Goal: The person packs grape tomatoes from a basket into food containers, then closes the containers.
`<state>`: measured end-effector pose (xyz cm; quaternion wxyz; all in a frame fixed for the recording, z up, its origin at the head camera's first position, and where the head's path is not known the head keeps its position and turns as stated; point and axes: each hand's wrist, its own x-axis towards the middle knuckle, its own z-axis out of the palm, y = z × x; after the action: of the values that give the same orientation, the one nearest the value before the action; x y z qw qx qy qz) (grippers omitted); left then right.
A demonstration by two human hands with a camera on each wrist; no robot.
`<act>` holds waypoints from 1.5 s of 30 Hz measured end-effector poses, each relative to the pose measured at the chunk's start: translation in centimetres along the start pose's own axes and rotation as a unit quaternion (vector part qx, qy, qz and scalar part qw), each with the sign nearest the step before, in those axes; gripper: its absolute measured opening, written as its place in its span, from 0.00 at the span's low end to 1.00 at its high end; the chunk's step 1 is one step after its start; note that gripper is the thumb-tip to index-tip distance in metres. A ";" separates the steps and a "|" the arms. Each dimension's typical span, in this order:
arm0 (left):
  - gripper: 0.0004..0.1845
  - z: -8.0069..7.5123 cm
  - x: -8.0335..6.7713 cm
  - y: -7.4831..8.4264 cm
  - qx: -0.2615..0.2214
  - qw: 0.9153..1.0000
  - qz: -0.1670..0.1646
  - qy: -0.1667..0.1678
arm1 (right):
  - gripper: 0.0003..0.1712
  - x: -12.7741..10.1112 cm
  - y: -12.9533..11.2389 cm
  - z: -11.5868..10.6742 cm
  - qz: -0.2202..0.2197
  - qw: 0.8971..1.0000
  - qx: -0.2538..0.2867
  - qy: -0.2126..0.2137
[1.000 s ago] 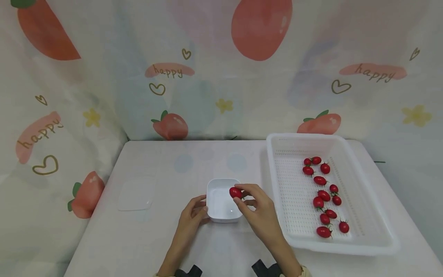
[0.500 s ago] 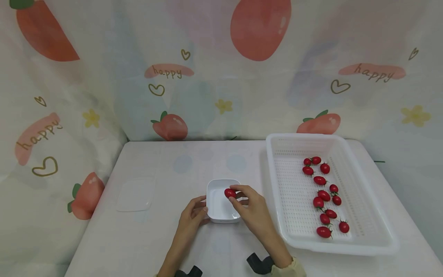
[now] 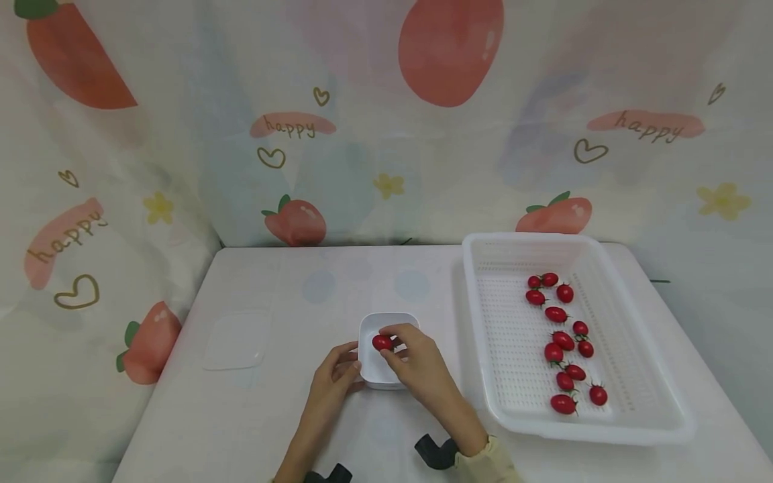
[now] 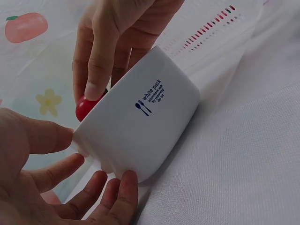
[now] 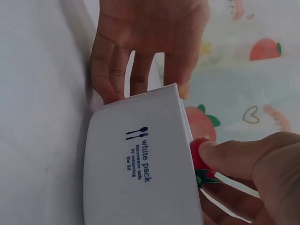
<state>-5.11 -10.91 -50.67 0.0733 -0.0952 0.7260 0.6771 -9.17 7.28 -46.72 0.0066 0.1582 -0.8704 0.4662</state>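
Pastel cloth with printed strawberries, hearts and "happy" lettering hangs behind a worktop covered in the same pale fabric. One small white plastic tub, square with rounded corners and smooth glossy walls, sits right at both hands; the wrist views show "white pack" with a tiny spoon and fork printed on its side. The left hand holds the tub's near left wall, thumb on one face and curled fingers under the base edge, so that grip is pinching the tub. The right hand has its grip pinched on one glossy red cherry tomato with a green stem, fingertips pressed around it, held just over the tub's rim. Compared with a second ago, that tomato and the hand have slid left, from the tub's right rim to above its middle, and more of the yellowish sleeve shows now. Well off to the right of the right hand is one big white rectangular basket with a perforated mesh floor, and I count twelve more cherry tomatoes strung along it in a loose line. Out past the left hand lies one flat, clear, squarish lid, kinda hard to see against the cloth.
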 end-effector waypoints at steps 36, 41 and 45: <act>0.24 -0.2 0.1 0.0 -0.014 1.000 0.007 -0.009 | 0.14 2.4 -0.6 0.3 -0.035 0.959 -0.162 -0.229; 0.23 -0.2 0.2 -0.1 -0.009 1.000 0.012 -0.009 | 0.14 2.2 -1.1 0.0 -0.023 0.964 -0.160 -0.212; 0.23 -0.2 0.3 -0.2 -0.010 1.000 0.011 -0.009 | 0.15 1.9 -1.5 -0.3 -0.019 0.967 -0.165 -0.193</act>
<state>-5.32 -11.18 -50.88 0.0716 -0.0815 0.7196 0.6859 -10.54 6.24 -44.99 -0.1271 0.2582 -0.9170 0.2760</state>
